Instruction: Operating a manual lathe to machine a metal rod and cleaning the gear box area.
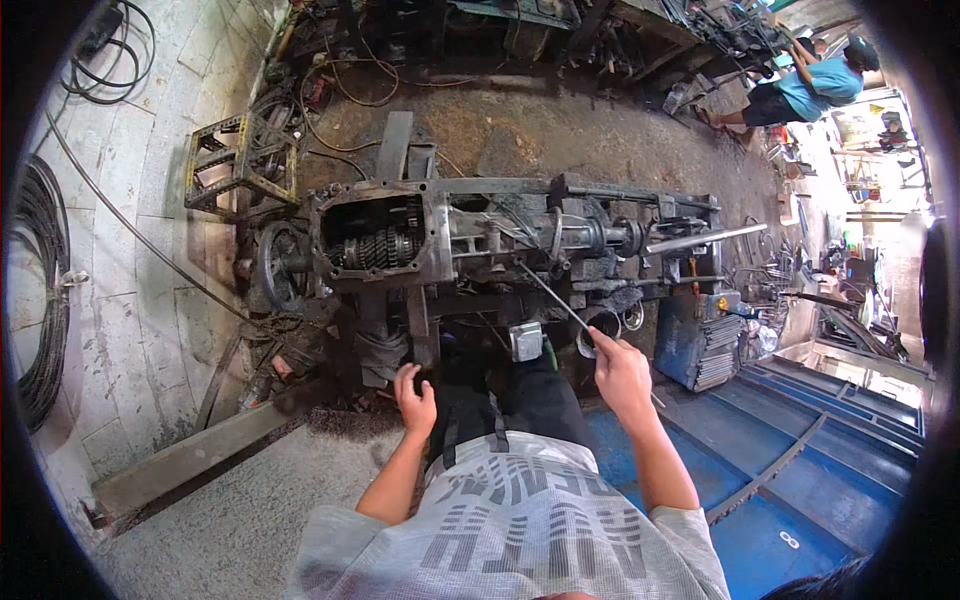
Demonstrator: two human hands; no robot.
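My right hand [623, 374] is closed around the near end of a thin metal rod [556, 298]. The rod slants up and left, its far tip at the middle of an opened gearbox assembly. Inside the gearbox housing [432, 235], dark toothed gears [378, 250] show through the open top. My left hand [414, 402] is empty below the housing, its fingers loosely bent and apart. Between my hands, by my dark trousers, is a small grey metal box-like piece [526, 342] with something green beside it. To the right, a shaft with round flanges [605, 237] extends from the housing.
A light metal bar [706, 238] lies across the right of the frame. At left stand a handwheel [284, 266] and a perforated metal stand [240, 165]. Coiled cable [38, 290] lies far left. A blue ribbed block [700, 342] sits right. Another person [815, 92] is at the back right.
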